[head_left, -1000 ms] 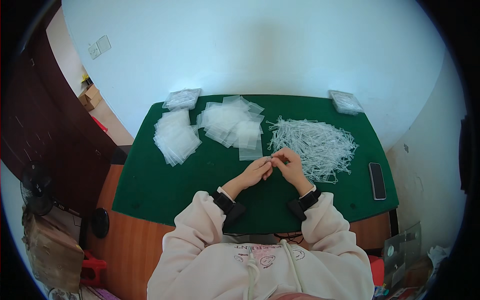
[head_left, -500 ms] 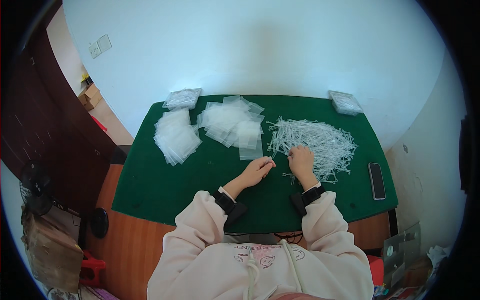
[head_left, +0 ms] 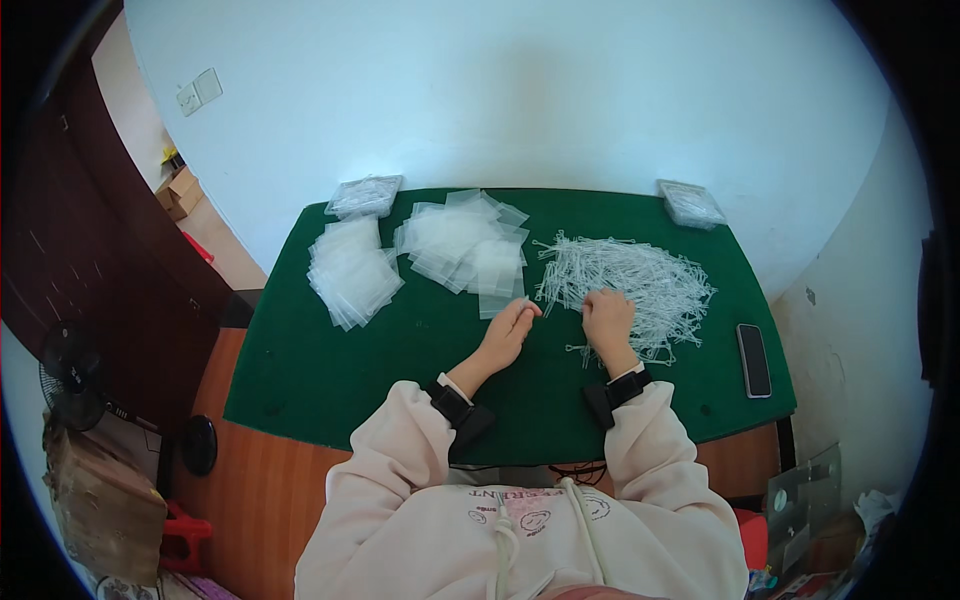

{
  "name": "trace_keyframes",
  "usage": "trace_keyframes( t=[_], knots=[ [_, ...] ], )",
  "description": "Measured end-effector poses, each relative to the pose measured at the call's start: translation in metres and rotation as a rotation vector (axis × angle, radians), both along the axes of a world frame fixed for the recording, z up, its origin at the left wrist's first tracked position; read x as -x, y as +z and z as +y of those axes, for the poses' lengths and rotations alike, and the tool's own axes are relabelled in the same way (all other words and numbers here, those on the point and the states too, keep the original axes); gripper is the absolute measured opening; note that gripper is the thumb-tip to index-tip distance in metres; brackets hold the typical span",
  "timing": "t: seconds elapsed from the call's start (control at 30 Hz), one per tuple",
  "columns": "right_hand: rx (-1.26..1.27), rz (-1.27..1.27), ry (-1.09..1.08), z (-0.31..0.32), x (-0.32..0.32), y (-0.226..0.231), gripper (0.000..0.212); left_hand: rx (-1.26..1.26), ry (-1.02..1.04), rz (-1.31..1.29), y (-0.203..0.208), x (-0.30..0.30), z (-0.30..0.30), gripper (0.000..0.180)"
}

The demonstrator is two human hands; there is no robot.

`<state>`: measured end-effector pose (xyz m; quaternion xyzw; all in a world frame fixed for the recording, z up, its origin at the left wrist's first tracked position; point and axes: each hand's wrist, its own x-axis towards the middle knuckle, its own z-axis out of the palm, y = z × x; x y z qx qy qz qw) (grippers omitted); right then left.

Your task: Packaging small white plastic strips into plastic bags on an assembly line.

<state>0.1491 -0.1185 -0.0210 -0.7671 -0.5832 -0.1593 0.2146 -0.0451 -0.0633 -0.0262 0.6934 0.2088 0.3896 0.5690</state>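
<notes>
My left hand [head_left: 507,333] is closed, fingers curled, by the lower edge of a spread of clear plastic bags [head_left: 455,240]. Whatever its fingertips hold is too small to make out. To its right my right hand [head_left: 608,322] bends its fingers down at the near left side of a heap of thin clear plastic sticks with looped ends [head_left: 650,285]. Its fingertips are closed among the sticks, and what they grip is hidden. A second fan of clear bags [head_left: 350,275] lies farther left.
Clear packed boxes stand at the table's far left [head_left: 365,197] and far right [head_left: 692,205] corners. A dark phone [head_left: 754,361] lies near the right edge of the green table [head_left: 330,385]. A wall [head_left: 520,110] rises behind; a fan [head_left: 72,375] stands at left.
My left hand has moved slightly up and left, toward the bags' lower edge. My right hand has shifted a little to the right at the heap.
</notes>
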Motion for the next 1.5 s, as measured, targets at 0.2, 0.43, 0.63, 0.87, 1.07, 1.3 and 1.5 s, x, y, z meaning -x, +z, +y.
trace_keyframes(
  t=[0.2,0.43,0.63,0.87,1.07,1.3,1.5],
  knots=[
    [-0.227,0.029,0.101,-0.002,0.005,0.014,0.004,0.152,0.173,-0.036,0.000,0.003,0.005,0.019],
    [-0.270,0.217,0.504,-0.002,0.015,0.015,0.005,0.158,0.214,-0.061,-0.002,-0.001,0.004,0.018],
    [-0.163,0.386,0.786,-0.009,0.032,0.023,0.007,-0.158,0.097,0.186,-0.013,0.003,0.007,0.018],
    [-0.233,0.633,0.519,-0.006,0.020,0.016,0.006,-0.138,0.151,0.057,-0.009,0.000,0.005,0.019],
    [-0.350,1.122,0.496,0.004,0.013,0.004,0.003,0.518,0.060,-0.033,0.015,0.007,0.006,0.018],
    [-0.163,0.844,0.746,-0.002,0.020,0.003,0.005,0.634,-0.028,-0.150,0.009,0.015,0.010,0.022],
    [-0.126,0.972,0.696,-0.006,0.024,0.005,0.004,0.577,-0.264,0.001,0.003,0.005,-0.003,0.027]
  ],
)
